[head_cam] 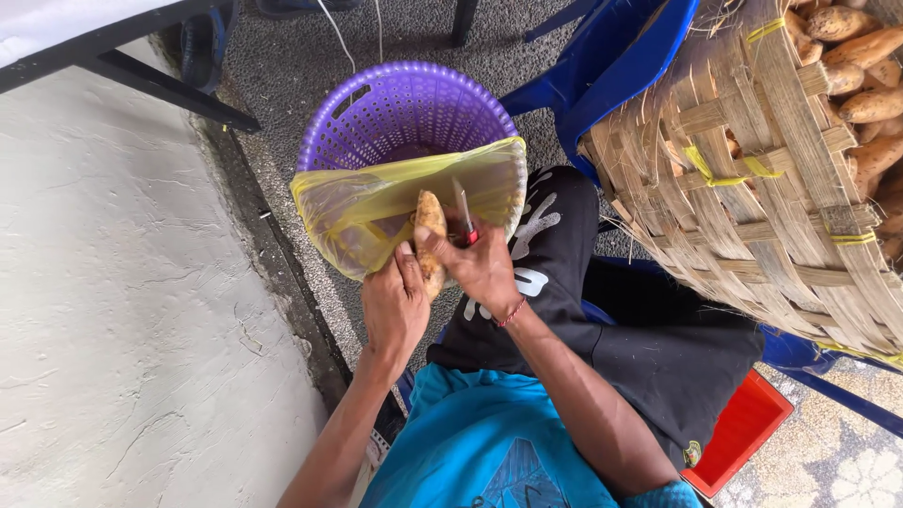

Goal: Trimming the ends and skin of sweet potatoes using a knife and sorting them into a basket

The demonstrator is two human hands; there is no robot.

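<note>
Closest to us, at the bottom of the view, is our turquoise shirt [489, 442], with black trousers [602, 329] covering the knees beyond it. Both forearms reach forward from there over our lap.

Our left hand [395, 310] has its grip closed around the lower end of a sweet potato [431, 235], fingers wrapped round it from the left. That sweet potato stands nearly upright, its pale tan upper half rising above the fingers, held just over the near edge of a yellow plastic bag [376, 216]. Our right hand [482, 268] has its grip clamped on a peeler [465, 218] with a red handle, the thin metal part pointing up and away, just beside the sweet potato on its right. A red thread bracelet [513, 312] circles that wrist.

We see the yellow bag stretched across the near rim of a purple perforated basket [404, 103], which sits on the grey gravel floor [282, 113] right in front of our knees.

To the right, a large woven bamboo basket [771, 188] rests on a blue plastic chair [611, 56], holding more sweet potatoes [861, 56] at its top. A red tray [743, 423] lies low by our right side. A pale plastered wall [122, 310] fills the left.
</note>
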